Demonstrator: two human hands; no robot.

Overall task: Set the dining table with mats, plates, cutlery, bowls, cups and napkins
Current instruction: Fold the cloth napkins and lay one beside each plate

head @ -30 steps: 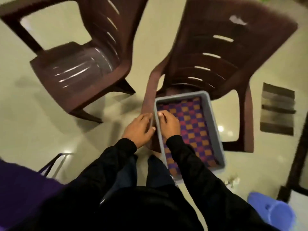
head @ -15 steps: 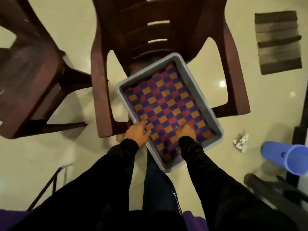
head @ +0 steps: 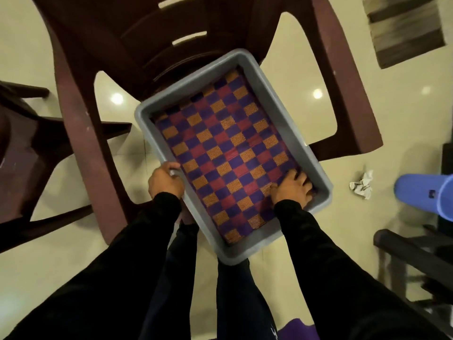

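A grey plastic tub rests on the seat of a brown plastic chair. A checked mat in purple, red and orange lies flat inside it and covers the bottom. My left hand grips the tub's left rim, fingers curled over the edge. My right hand lies inside the tub at its right side, fingers pressed down on the mat's edge next to the wall. Both arms wear black sleeves.
A second brown chair stands at the left. On the pale tiled floor lie a crumpled paper, a blue plastic bucket on its side and a striped doormat. Dark furniture legs stand at the lower right.
The view has closed in on the tub. My right hand slid from the mat's middle to its right edge by the tub wall. My left hand moved onto the tub's left rim.
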